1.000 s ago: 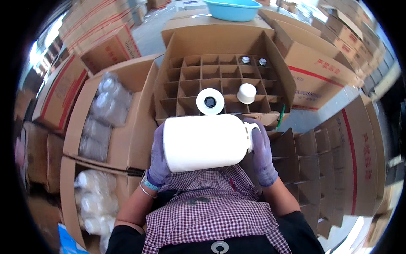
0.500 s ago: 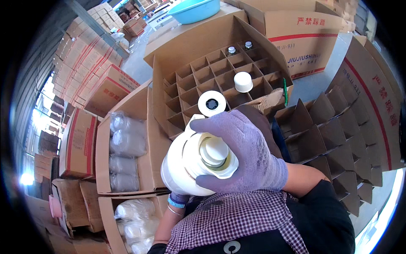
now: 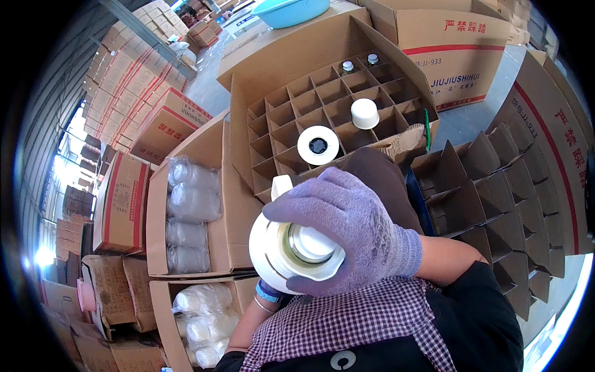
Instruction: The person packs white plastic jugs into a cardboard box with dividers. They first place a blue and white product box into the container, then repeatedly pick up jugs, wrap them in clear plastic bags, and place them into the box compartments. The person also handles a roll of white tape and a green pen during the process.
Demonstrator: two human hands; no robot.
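Note:
My right hand point(image 3: 356, 214), in a grey-purple knitted glove, curls its thumb and fingers round the top collar of a white vacuum jug point(image 3: 261, 257) held before my chest. Inside the collar show a silvery neck rim and a white stopper point(image 3: 316, 243). A white handle part point(image 3: 282, 185) juts from the jug's far side. My left hand point(image 3: 276, 289) is mostly hidden beneath the jug; only its glove edge and wrist show, its fingers do not. Just beyond, a white ring-shaped piece with a dark opening point(image 3: 307, 156) and a white cup-shaped cap point(image 3: 365, 115) sit at the divided carton point(image 3: 285, 59).
Two bottle-like tops point(image 3: 348, 66) stand in the carton's far cells. At left are cartons of plastic-wrapped clear pieces point(image 3: 195, 201) and wrapped white pieces point(image 3: 207, 325). Another divided carton point(image 3: 496, 198) stands at right. A blue basin point(image 3: 291, 13) is at the back.
The jug stands more upright, showing less of its side, and my right hand has shifted slightly round its collar. The whole view has moved a little; the cartons' contents look the same.

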